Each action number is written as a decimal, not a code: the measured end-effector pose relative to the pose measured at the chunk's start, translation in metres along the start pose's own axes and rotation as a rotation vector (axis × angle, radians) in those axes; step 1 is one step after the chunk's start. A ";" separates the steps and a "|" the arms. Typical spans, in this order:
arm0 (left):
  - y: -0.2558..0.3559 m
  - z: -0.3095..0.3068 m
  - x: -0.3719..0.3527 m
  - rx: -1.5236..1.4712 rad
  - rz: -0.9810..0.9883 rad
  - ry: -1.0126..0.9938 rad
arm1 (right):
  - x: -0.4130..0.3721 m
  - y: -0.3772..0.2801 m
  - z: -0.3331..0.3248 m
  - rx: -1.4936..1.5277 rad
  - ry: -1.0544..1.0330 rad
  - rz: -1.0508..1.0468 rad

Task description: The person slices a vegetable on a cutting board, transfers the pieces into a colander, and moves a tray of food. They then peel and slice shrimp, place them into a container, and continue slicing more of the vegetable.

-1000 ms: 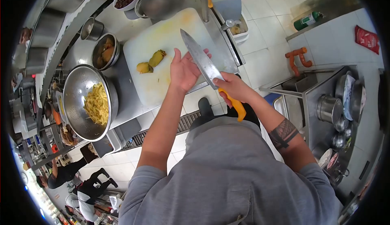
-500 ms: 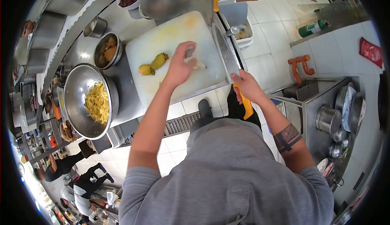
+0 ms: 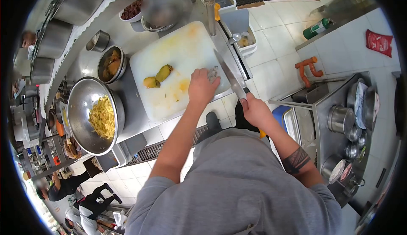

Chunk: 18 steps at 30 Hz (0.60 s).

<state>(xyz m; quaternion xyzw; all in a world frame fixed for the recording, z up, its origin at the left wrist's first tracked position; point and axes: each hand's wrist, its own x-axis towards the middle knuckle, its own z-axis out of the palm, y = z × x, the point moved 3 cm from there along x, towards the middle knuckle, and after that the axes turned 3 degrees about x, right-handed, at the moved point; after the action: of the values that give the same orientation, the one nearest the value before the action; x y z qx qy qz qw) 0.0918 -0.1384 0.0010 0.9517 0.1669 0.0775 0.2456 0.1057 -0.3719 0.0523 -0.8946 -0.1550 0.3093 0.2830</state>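
Note:
My left hand [image 3: 204, 86] lies low on the white cutting board [image 3: 178, 44], its fingers bent over a small, crumpled pale grey thing [image 3: 213, 73] whose kind I cannot make out. The fist of my right hand [image 3: 256, 111] is wrapped round the yellow-orange handle of a large kitchen knife [image 3: 229, 75]. Its blade points away from me along the board's right edge. Left of my left hand rest two yellow-green pieces of fruit or vegetable [image 3: 158, 76], touching each other. Orange-yellow stains and small bits mark the board.
A large steel bowl [image 3: 73, 120] of yellow strips [image 3: 101, 117] stands left of the board, near a smaller bowl [image 3: 101, 74] of brownish-orange pieces. Farther back are a steel pot [image 3: 98, 41] and a white container [image 3: 136, 18]. A bin [image 3: 250, 49] stands beyond the counter. Two people work at lower left.
My left hand has come down onto the board and slid right and nearer me with the grey thing. The knife has swung from the counter's edge to beside the board.

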 end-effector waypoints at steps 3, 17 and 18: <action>0.003 -0.009 -0.010 -0.164 -0.065 0.122 | -0.005 -0.016 -0.007 -0.250 0.045 -0.112; -0.014 -0.018 0.015 -0.282 0.205 -0.011 | 0.056 -0.053 -0.018 -0.397 -0.048 -0.250; -0.015 -0.019 0.015 -0.283 0.210 -0.002 | 0.048 -0.067 -0.030 -0.403 -0.040 -0.255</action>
<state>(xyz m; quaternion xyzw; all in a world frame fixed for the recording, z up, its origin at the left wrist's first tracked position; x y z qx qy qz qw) 0.0975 -0.1121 0.0109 0.9199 0.0539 0.1246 0.3679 0.1548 -0.3098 0.0898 -0.8999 -0.3306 0.2517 0.1324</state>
